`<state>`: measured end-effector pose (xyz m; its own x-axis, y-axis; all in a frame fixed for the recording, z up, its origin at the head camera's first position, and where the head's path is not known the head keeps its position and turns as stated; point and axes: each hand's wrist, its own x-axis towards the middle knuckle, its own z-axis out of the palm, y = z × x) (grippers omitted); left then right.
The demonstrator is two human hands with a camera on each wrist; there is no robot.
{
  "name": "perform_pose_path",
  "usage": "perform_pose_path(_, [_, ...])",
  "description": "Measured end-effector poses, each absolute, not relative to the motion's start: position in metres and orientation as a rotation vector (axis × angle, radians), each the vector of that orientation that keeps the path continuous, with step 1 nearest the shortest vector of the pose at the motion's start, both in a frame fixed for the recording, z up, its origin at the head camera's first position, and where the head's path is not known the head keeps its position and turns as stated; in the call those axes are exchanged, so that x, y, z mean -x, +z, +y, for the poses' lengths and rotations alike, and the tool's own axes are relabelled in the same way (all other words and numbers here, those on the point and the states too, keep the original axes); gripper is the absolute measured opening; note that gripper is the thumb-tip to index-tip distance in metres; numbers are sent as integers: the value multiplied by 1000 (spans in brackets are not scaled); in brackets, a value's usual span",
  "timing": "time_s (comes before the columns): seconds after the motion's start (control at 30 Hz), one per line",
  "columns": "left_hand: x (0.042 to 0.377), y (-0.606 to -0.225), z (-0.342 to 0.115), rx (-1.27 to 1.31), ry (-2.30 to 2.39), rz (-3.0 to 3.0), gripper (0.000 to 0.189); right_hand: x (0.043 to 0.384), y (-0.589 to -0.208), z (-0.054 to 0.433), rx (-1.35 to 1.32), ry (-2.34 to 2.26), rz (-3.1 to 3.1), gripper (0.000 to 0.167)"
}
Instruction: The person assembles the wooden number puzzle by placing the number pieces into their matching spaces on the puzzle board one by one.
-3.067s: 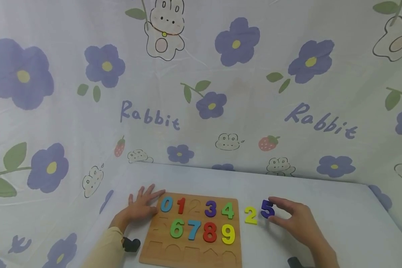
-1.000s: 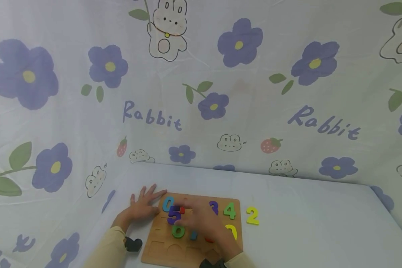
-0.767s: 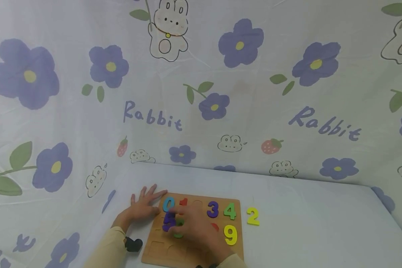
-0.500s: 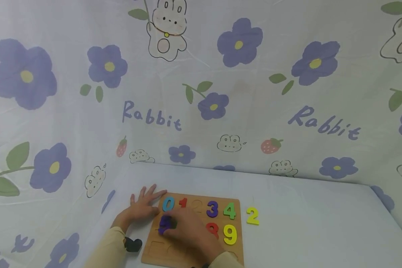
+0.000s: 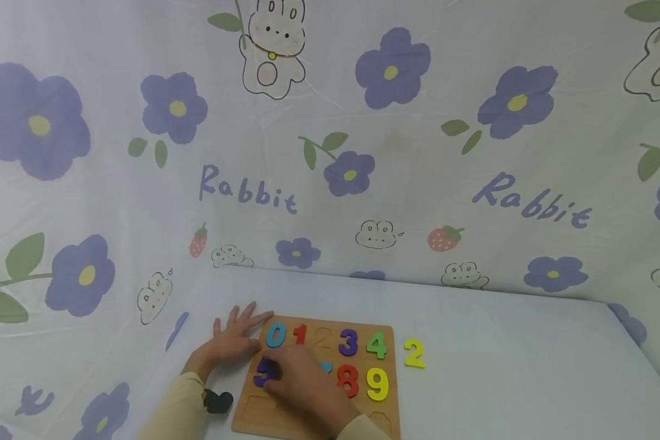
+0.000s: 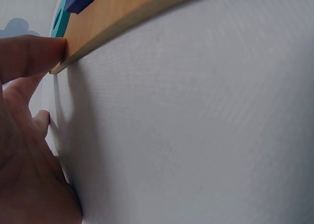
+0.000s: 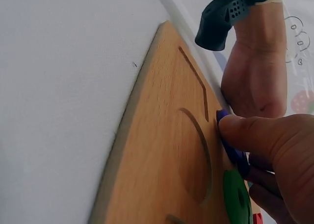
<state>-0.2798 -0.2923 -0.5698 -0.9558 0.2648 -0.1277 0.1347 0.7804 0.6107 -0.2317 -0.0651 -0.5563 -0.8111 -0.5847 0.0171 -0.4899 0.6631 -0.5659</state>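
My right hand [image 5: 302,379] pinches a purple number 5 piece [image 5: 263,373] between thumb and fingers, low over the left end of the second row of a wooden number puzzle board [image 5: 286,425]. In the right wrist view, the thumb [image 7: 245,131] presses on the purple 5 [image 7: 230,150] beside the green 6 [image 7: 236,197]. My left hand [image 5: 233,339] lies with spread fingers at the board's upper left edge; the left wrist view has a fingertip [image 6: 54,52] against that edge. The 6 and most of the light blue 7 are hidden behind my right hand in the head view.
Several number pieces sit in the board, among them the blue 0 [image 5: 275,335], red 8 [image 5: 348,381] and yellow 9 [image 5: 377,384]. The number 2 recess [image 5: 322,338] is bare. A yellow 2 [image 5: 415,354] lies on the white table [image 5: 500,366], right of the board.
My right hand has carried the purple 5 from the table right of the board leftward across it, then down to the second row's left end. The left hand has stayed at the board's edge.
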Motion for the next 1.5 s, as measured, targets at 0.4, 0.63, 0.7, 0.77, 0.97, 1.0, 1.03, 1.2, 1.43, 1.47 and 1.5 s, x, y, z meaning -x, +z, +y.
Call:
perform_pose_path(0.4, [291, -588, -299, -287, 862, 2788, 76, 233, -531, -28, 849, -1079, 2620, 55])
perform_pose_path(0.63, [289, -585, -296, -270, 873, 2777, 77, 228, -497, 17, 868, -1265, 2645, 56])
perform_pose_path(0.7, [288, -583, -295, -271, 886, 2771, 77, 227, -491, 33, 873, -1313, 2659, 55])
perform_pose_path(0.77, [287, -582, -294, -261, 881, 2767, 78, 227, -486, 50, 880, -1323, 2692, 54])
perform_pose_path(0.97, [293, -591, -297, -256, 845, 2786, 78, 233, -483, 99, 805, -1221, 2808, 58])
perform_pose_path(1.0, [293, -591, -297, -258, 848, 2787, 78, 233, -484, 106, 801, -1202, 2824, 58])
perform_pose_path(1.03, [293, -591, -297, -256, 845, 2787, 78, 234, -485, 114, 800, -1191, 2837, 57])
perform_pose_path(1.2, [292, -589, -296, -258, 869, 2785, 77, 237, -490, 151, 817, -1133, 2918, 57])
perform_pose_path(1.43, [284, -575, -291, -254, 885, 2764, 77, 238, -501, 190, 733, -1079, 2986, 58])
perform_pose_path(1.47, [282, -572, -290, -252, 889, 2760, 77, 238, -504, 194, 727, -1079, 2989, 58])
perform_pose_path(1.5, [282, -570, -289, -247, 889, 2758, 77, 238, -506, 198, 717, -1085, 2991, 57])
